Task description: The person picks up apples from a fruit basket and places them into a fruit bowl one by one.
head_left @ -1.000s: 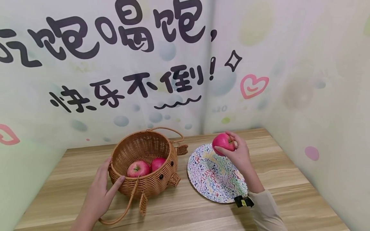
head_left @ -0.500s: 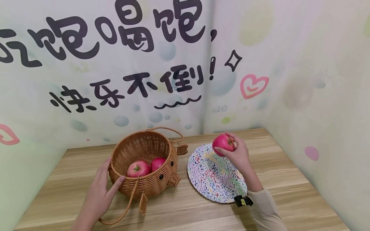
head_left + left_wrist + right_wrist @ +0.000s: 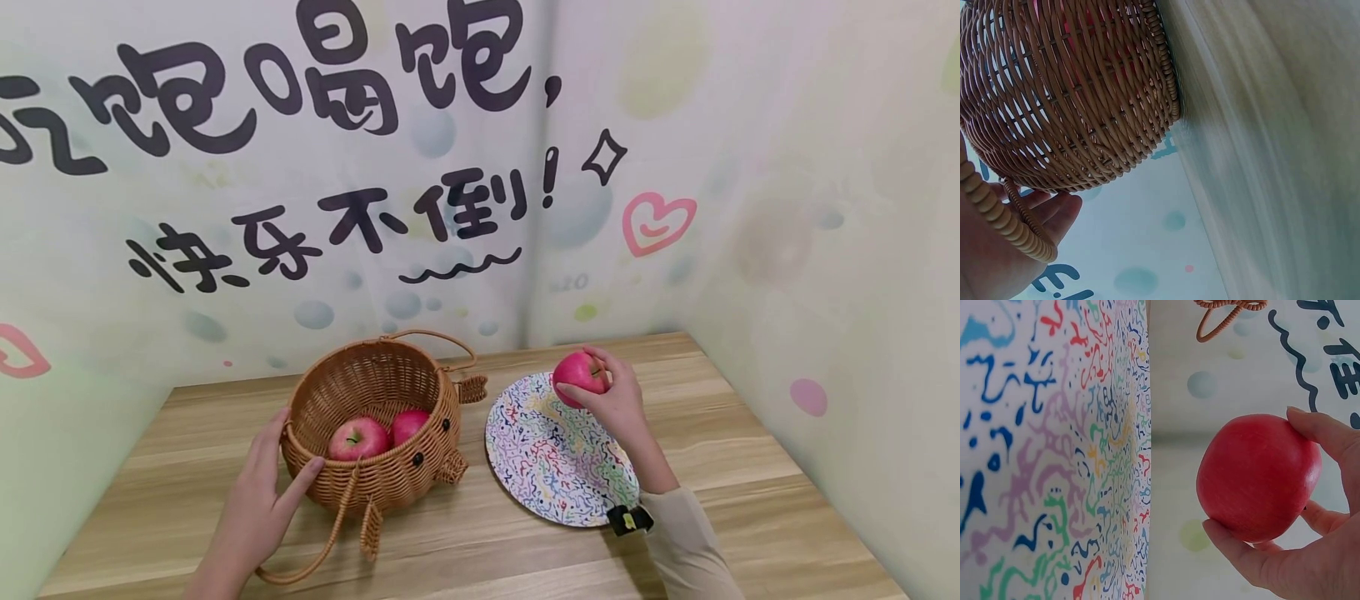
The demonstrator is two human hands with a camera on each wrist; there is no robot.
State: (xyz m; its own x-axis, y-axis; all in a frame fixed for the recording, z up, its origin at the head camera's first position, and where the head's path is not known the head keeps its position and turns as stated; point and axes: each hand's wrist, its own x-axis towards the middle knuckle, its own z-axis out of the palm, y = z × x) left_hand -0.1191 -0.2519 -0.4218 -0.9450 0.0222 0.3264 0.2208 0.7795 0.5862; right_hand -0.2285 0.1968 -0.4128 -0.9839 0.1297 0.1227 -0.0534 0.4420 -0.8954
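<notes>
My right hand (image 3: 618, 400) holds a red apple (image 3: 579, 379) between thumb and fingers, a little above the far part of a round board with a multicoloured squiggle pattern (image 3: 555, 467). The right wrist view shows the apple (image 3: 1257, 478) apart from the patterned surface (image 3: 1054, 456). At the left stands a brown wicker basket (image 3: 382, 483) with eyes and fins. Two red apples are seen inside it, one (image 3: 358, 439) beside the other (image 3: 408, 427). With fingers fairly straight, my left hand (image 3: 255, 500) rests against the basket's left rim, thumb on the front edge.
One basket handle (image 3: 322, 550) hangs down onto the wooden table (image 3: 465, 558) at the front; the other handle (image 3: 442, 335) leans out at the back. A printed wall (image 3: 450, 308) stands right behind the table. A black strap (image 3: 630, 521) is at my right wrist.
My right hand, with the apple in it, has sunk very slightly toward the round board. The left hand and basket have kept their place.
</notes>
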